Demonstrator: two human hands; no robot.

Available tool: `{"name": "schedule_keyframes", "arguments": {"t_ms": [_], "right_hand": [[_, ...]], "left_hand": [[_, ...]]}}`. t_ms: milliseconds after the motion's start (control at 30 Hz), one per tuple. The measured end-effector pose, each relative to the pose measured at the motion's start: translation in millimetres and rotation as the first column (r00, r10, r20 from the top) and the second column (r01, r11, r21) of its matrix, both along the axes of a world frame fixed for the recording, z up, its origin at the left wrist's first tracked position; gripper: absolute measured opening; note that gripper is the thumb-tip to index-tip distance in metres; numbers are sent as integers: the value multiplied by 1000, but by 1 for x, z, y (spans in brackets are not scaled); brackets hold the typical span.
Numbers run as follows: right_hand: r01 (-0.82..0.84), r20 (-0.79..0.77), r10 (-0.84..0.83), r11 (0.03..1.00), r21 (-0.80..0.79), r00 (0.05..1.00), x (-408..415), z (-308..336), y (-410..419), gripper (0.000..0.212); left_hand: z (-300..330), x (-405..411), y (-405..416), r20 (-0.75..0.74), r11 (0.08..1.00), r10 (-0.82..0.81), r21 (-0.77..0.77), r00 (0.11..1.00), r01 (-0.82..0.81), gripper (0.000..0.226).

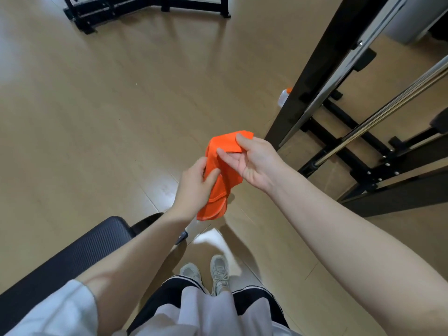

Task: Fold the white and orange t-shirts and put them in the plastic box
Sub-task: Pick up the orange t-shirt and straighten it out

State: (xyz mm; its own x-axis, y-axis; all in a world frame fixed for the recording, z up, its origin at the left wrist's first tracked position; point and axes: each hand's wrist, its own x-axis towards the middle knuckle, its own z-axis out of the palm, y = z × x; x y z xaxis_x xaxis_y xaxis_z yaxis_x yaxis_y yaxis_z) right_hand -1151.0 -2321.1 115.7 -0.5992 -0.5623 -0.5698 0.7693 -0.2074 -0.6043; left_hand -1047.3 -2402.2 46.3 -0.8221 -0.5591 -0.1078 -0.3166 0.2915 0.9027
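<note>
An orange t-shirt (224, 170) hangs bunched in the air in front of me, above the wooden floor. My right hand (254, 161) pinches its upper edge between thumb and fingers. My left hand (196, 183) grips the cloth lower down on its left side, thumb across the fabric. The shirt's hem droops below my left hand. A white patch (211, 238) lies blurred on the floor near my feet; I cannot tell whether it is the white t-shirt. No plastic box is in view.
A black padded bench (72, 255) runs along the lower left. A black gym frame with chrome bars (351, 112) stands at the right, a small bottle with an orange cap (284, 97) beside it. Another black frame (145, 8) is at the top.
</note>
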Motion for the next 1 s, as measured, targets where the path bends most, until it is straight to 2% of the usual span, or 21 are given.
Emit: {"name": "schedule_keyframes", "arguments": {"t_ms": [67,133,167,300,400,467,533,633,667,767,867,900,967,1000], "right_hand": [[-57,-139,70,994,92,988,-4,-5,5,17],[-173,-338,258,949,263,905,-5,-14,12,16],[-218,-387,336,923,317,859,-4,-20,17,15],[-317,-434,503,844,433,747,7,-50,43,10],[-375,-430,625,758,533,651,8,-63,56,14],[-347,-435,650,728,591,623,5,-63,58,13],[-301,-439,610,750,589,659,-1,-60,60,8],[-271,-387,437,870,412,812,-11,-48,57,14],[-262,-377,401,892,368,835,-14,-43,54,13],[-264,-347,344,930,256,873,-19,-26,42,25],[-310,-299,371,922,234,879,-19,-13,30,18],[-315,-273,377,917,244,885,-18,-12,26,18],[-288,-270,380,901,324,885,-15,-12,20,19],[-270,-286,387,888,372,877,-14,-14,18,18]], "left_hand": [[8,-3,1,-60,974,43,224,997,-28,9],[19,-8,3,-122,876,80,482,989,-11,10],[22,-11,3,-125,827,98,563,987,-11,15],[31,-21,-2,-59,711,185,697,981,-93,16],[35,-27,-4,-20,663,243,733,970,-152,21],[39,-30,-6,3,624,287,758,958,-189,22],[41,-33,-13,25,598,349,764,937,-243,22],[38,-33,-24,56,580,399,758,915,-299,21],[36,-32,-26,65,582,390,755,918,-301,21],[33,-29,-19,73,610,316,748,946,-262,20],[31,-26,-5,-5,603,229,786,973,-138,16],[30,-24,0,-57,622,180,780,982,-69,14],[24,-18,11,-104,762,8,644,995,61,7],[20,-14,14,-84,836,-61,541,995,97,12]]}}
